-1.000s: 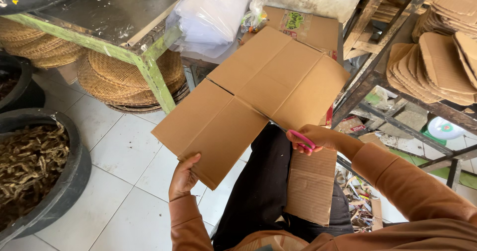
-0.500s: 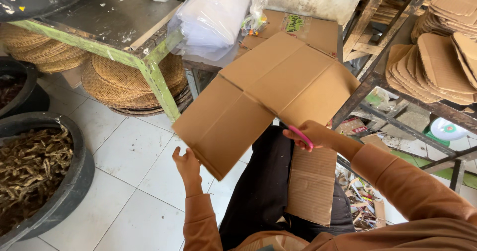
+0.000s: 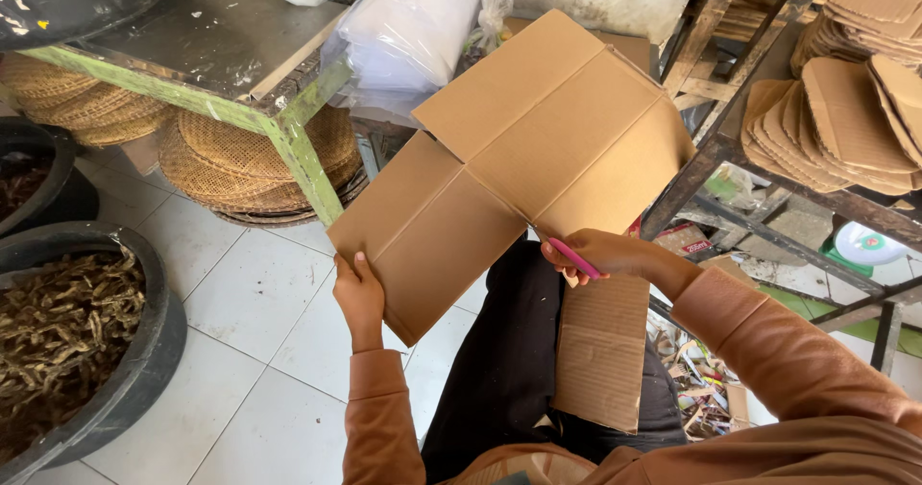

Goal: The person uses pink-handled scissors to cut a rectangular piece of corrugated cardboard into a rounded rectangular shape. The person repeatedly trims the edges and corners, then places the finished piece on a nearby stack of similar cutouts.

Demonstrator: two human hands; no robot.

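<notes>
A strip of corrugated cardboard (image 3: 602,351) is laid over the lap, just under the right hand (image 3: 600,253). That hand is closed around the pink handles of a pair of scissors (image 3: 574,257); the blades are hidden behind the sheet, so whether they are open cannot be told. The left hand (image 3: 359,295) is clamped on the near lower edge of the flattened cardboard box (image 3: 509,163), thumb on the upper face, fingers beneath. The box is held up in the air over the knees, tilted away toward the shelving.

For a clean cut, the sheet is best kept taut and level by the left hand, so that the panel does not sag or fold at its creases. The scissors should be fed along a crease line in long strokes, with the sheet turned toward the blades rather than the wrist being twisted. The supporting fingers should be kept well off the cutting line.

Beyond, a green bench (image 3: 192,58), woven trays (image 3: 245,154) and cut cardboard pieces (image 3: 845,125) are seen.
</notes>
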